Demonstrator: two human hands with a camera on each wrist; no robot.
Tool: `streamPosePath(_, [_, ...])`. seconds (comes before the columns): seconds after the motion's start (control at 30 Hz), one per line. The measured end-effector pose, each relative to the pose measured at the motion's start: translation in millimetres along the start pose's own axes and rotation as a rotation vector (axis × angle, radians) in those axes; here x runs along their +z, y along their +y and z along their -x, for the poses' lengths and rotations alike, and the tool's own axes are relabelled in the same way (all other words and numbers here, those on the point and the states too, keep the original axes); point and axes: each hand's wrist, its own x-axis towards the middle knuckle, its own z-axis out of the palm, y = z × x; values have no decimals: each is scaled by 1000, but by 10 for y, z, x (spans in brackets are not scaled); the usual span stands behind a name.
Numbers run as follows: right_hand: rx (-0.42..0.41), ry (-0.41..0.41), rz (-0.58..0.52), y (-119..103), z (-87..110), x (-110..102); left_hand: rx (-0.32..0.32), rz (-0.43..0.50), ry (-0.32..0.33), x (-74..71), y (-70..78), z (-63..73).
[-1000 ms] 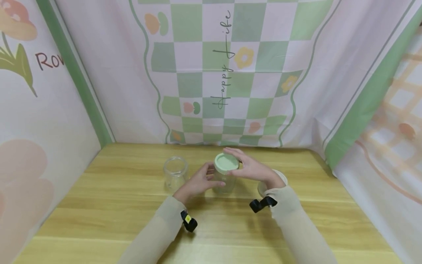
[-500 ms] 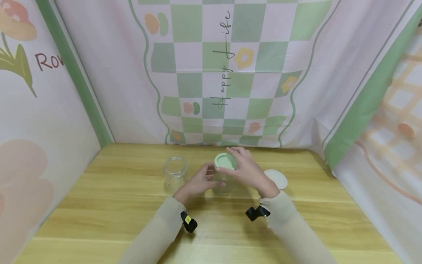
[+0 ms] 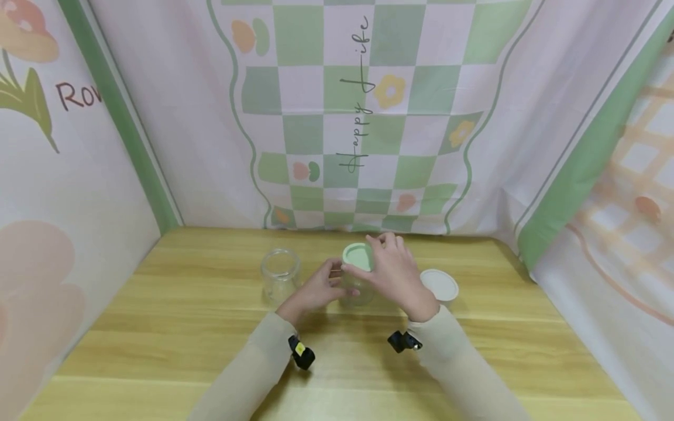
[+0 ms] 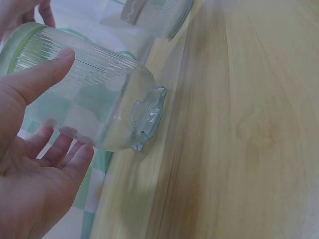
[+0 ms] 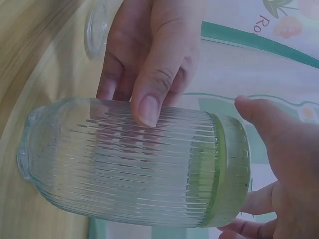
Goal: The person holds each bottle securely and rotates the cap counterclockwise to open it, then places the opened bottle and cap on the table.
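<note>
A clear ribbed glass jar (image 5: 134,164) stands upright on the wooden table with a pale green lid (image 3: 357,257) on its mouth. My left hand (image 3: 316,290) holds the jar's body from the left, thumb in front and fingers round the far side, as the left wrist view shows. On the right, my right hand (image 3: 397,275) grips the lid's rim, with thumb at the near edge and fingers at the far edge. Part of the lid and the jar's right side are hidden behind this hand in the head view. The jar looks empty.
An uncovered glass jar (image 3: 281,278) stands to the left of my left hand. Right of my right hand is a white lid (image 3: 441,285) on another glass jar (image 4: 162,17). Behind the wooden table (image 3: 210,351) hangs a checkered curtain (image 3: 342,128).
My right hand has turned on the green lid, its wrist swinging left and toward me, so the white lid has come into view. My left hand and the jar have stayed put.
</note>
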Motion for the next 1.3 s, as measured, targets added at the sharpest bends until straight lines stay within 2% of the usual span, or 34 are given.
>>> streamPosePath(0.3, [-51, 14, 14, 13, 4, 31, -2, 26, 4, 9, -5, 0])
streamPosePath(0.8, [-47, -65, -126, 70, 4, 19, -3, 46, 11, 19, -8, 10])
streamPosePath(1.1, [-82, -139, -237, 160, -61, -29, 27, 34, 5, 18, 1, 1])
streamPosePath(1.3, [-118, -232, -310, 255, -119, -80, 45, 20, 2, 21, -7, -7])
